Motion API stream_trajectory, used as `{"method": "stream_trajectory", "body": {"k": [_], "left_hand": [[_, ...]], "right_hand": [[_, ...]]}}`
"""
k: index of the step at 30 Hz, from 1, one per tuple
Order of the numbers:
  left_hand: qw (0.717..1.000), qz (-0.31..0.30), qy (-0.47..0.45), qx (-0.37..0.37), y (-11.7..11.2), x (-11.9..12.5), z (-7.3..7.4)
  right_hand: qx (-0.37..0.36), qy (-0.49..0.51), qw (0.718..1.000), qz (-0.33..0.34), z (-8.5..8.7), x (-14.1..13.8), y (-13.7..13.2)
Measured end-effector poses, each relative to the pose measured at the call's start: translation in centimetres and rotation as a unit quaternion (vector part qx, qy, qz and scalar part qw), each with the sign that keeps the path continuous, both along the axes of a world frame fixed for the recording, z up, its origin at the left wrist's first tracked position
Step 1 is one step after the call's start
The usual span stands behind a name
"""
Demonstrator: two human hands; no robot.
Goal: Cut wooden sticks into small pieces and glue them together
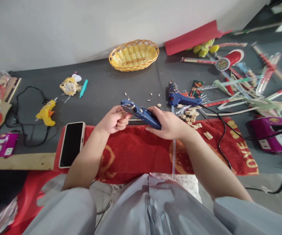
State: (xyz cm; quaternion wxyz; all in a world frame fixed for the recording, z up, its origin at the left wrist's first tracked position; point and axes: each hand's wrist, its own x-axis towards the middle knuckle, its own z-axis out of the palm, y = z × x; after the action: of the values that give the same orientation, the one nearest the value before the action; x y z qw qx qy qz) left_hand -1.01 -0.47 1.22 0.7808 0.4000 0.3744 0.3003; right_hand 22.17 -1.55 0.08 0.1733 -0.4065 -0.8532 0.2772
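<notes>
My right hand [169, 125] is wrapped round the handles of blue cutting shears [148, 117], above the near edge of the table. The jaws of the shears point to the upper left, toward my left hand [113, 120]. That hand is closed in a pinch right by the jaws; whatever its fingers hold is too small to make out. Below both hands lies a red towel [136, 150]. Several tiny pale cut pieces [148, 100] are scattered on the grey tabletop beyond the shears. More short wooden pieces [191, 116] are heaped right of my right hand.
Beyond my hands stands a wicker basket [134, 67]. A blue glue gun [183, 98] lies to the right, near a red ribbon spool [229, 59] and bundled sticks. At left are a yellow glue gun [46, 112], a phone [71, 145] and a teal marker [83, 88]. Black cords cross both sides.
</notes>
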Motion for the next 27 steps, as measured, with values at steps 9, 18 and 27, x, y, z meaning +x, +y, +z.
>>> {"method": "stream_trajectory", "body": {"k": [9,18,27], "left_hand": [[0.998,0.027,0.052,0.031,-0.1,0.3,0.1],[0.761,0.19,0.391,0.481,-0.9,1.5,-0.8],[0.791,0.176,0.364,0.459,-1.5,1.5,-0.2]], "right_hand": [[-0.017,-0.007,1.0,-0.013,0.3,0.0,0.0],[-0.027,0.014,0.998,-0.057,0.3,-0.5,-0.3],[-0.016,0.078,0.997,-0.014,-0.2,-0.3,-0.3]]}}
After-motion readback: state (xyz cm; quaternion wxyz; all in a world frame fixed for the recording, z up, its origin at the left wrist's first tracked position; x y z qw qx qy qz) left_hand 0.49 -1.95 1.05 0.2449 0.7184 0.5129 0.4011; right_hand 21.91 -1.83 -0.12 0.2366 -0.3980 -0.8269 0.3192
